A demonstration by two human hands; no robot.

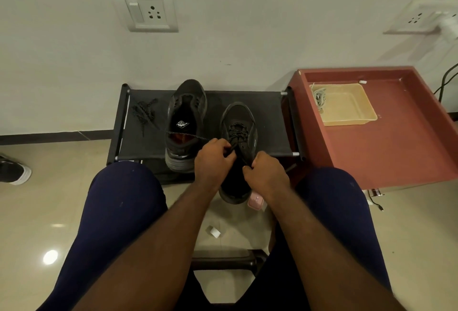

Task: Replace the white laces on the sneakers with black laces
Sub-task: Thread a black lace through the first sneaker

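1. Two knees in dark blue cloth and two bare forearms, reaching forward. On the floor tiles between them lies a white scrap (213,231).
2. Left hand (214,159): fingers curled, pinching a strand of the working black lace (238,131) at the top of the lacing. Another strand runs taut from this hand away to the left.
3. Right hand (266,174): fingers curled tight, nipping the lace's other strand just beside the shoe's collar.
4. Near sneaker (250,134): dark, toe to the wall, heel overhanging the front rail of the rack (269,122). Black crossings fill its lower eyelets. A pink object (256,201) lies under the heel.
5. Far sneaker (186,112): on the same rack, no lace, mouth open, with the taut strand crossing it.
6. Spare black lace (145,112): loose heap at the rack's left end.
7. Red cabinet (396,152), right of the rack, bearing a beige tray (347,122) that holds a pale tangle, probably the white laces (319,97).

Step in hand, by my reading: finishing the upper eyelets of the near sneaker. The next move calls for evening both strands, drawing the crossings snug, then starting the far sneaker with the spare lace.
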